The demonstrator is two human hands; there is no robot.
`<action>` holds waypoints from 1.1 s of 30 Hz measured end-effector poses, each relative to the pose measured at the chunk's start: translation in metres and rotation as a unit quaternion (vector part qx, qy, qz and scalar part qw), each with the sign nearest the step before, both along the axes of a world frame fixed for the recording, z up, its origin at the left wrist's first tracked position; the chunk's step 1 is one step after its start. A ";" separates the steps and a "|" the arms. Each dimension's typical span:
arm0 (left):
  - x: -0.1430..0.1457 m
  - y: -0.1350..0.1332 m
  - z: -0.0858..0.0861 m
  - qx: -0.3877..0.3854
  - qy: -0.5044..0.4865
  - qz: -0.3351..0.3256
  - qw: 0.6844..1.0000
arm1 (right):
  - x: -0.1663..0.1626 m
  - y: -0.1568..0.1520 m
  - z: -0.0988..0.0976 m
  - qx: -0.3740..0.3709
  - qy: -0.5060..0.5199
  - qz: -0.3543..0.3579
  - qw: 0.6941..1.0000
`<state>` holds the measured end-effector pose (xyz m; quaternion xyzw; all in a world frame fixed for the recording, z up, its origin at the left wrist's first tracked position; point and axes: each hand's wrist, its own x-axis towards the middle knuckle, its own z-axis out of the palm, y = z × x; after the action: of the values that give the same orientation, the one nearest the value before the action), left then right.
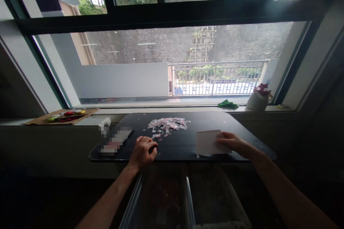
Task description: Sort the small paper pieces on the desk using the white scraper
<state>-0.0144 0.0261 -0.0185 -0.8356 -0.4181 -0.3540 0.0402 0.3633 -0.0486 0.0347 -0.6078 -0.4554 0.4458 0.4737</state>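
Note:
A heap of small pink and white paper scraps [167, 125] lies at the back middle of the dark table [242, 128]. My left hand [143, 151] rests near the front edge, fingers curled, right beside the nearest loose scraps [157, 136]; whether anything is in its grip is hidden. My right hand [233, 141] lies on the right edge of a white sheet of paper [207, 142] that rests flat on the table, fingers closed on it.
A blurred flat object [116, 139] lies at the table's left end. On the sill stand a cardboard tray with coloured items [61, 116], a white ribbed thing [92, 121], a green cloth [228, 104] and a white pot [257, 99]. A bag-lined bin [161, 200] sits below.

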 end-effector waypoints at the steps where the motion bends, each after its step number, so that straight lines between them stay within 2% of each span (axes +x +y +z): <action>1: 0.000 0.000 0.000 0.000 0.001 -0.001 1.000 | 0.000 -0.001 -0.001 -0.004 0.005 0.003 1.000; 6: -0.001 0.001 -0.001 -0.003 -0.002 -0.004 1.000 | 0.003 -0.004 -0.005 -0.017 0.023 0.025 0.999; 11: -0.001 0.000 0.000 -0.005 -0.011 -0.006 1.000 | 0.005 -0.011 0.000 -0.019 0.027 0.043 0.999; 17: 0.001 -0.001 0.000 -0.013 -0.031 0.003 0.999 | 0.000 -0.005 0.005 0.033 0.015 0.004 0.999; 21: 0.002 0.003 -0.001 -0.013 -0.056 0.046 0.997 | -0.027 0.035 -0.006 0.076 -0.001 -0.036 0.996; 27: 0.001 0.011 -0.005 -0.012 -0.100 0.101 0.990 | -0.101 0.095 -0.024 0.103 -0.029 -0.039 0.994; 30: 0.002 0.012 -0.006 -0.015 -0.115 0.102 0.988 | -0.123 0.100 -0.031 0.111 -0.038 -0.023 0.993; 33: 0.003 0.012 -0.007 -0.018 -0.127 0.101 0.987 | -0.123 0.089 -0.034 0.124 -0.034 -0.011 0.992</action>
<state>-0.0113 0.0381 -0.0254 -0.7380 -0.5084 -0.4437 0.0070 0.2403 0.0408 0.0005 -0.5641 -0.5163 0.3600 0.5344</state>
